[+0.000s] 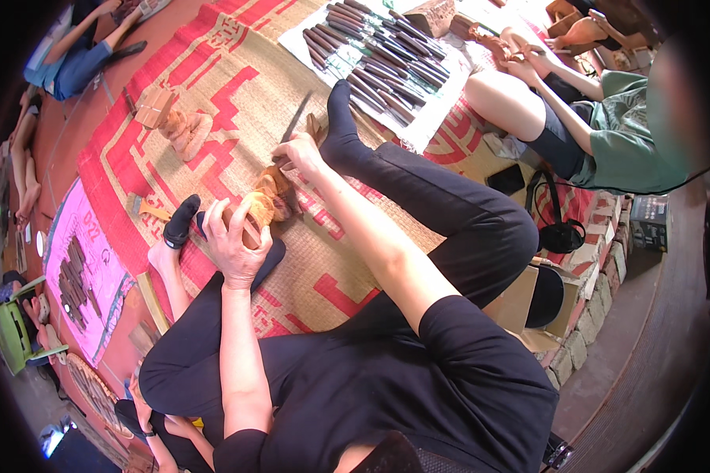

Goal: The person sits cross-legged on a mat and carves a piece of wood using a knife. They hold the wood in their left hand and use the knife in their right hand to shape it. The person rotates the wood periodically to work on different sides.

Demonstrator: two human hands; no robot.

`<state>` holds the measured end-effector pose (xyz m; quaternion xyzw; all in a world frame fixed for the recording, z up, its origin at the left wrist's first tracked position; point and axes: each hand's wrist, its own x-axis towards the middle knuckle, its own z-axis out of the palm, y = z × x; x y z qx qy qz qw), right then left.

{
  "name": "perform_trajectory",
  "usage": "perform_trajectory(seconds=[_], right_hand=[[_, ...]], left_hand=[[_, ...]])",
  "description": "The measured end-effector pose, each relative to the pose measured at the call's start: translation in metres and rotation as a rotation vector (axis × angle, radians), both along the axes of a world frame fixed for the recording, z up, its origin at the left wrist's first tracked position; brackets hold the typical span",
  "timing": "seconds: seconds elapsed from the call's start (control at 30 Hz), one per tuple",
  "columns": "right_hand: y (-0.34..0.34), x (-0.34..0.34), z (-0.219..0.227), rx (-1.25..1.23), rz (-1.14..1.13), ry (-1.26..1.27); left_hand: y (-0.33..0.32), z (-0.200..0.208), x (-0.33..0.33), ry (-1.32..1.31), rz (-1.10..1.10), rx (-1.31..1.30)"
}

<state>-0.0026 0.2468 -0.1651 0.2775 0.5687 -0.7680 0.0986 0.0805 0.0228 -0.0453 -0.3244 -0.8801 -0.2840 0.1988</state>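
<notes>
My left hand [238, 243] grips the block-like near end of a wood carving [270, 195], its fingers wrapped round it, just above the mat between my legs. The carving has rounded, yellowish-brown forms. At its far side my right hand [298, 153] is closed on a long, dark, flat tool [298, 114], whose narrow free end points away from me. Whether it is a file or a blade I cannot tell. A similar wood carving [183, 132] with a square base lies on the mat to the far left. A flat brush [151, 209] lies near my left foot.
Many dark-handled carving tools [379, 59] lie on a white sheet at the far side of the woven mat [323, 288]. A person [631, 130] sits working at the right, near a phone [506, 179]. More tools [75, 284] rest on a pink cloth at left. My socked feet flank the carving.
</notes>
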Motion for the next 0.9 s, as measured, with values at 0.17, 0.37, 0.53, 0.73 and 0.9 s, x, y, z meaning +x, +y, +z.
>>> perform_trajectory(seconds=[0.17, 0.37, 0.53, 0.73, 0.9], right_hand=[[-0.01, 0.012, 0.013, 0.154, 0.114, 0.154], [-0.005, 0.007, 0.021, 0.002, 0.014, -0.002], [-0.006, 0.019, 0.029, -0.005, 0.016, 0.035], [-0.011, 0.015, 0.013, -0.031, -0.077, 0.112], [-0.006, 0.023, 0.006, -0.101, -0.098, 0.007]], left_hand=[[-0.001, 0.002, -0.001, -0.007, -0.001, 0.001], [-0.003, -0.001, 0.0, 0.013, 0.016, 0.001], [0.0, 0.001, -0.002, -0.014, 0.019, 0.003], [-0.004, -0.003, -0.002, -0.023, 0.036, 0.023], [-0.003, 0.004, -0.004, 0.027, 0.04, -0.01]])
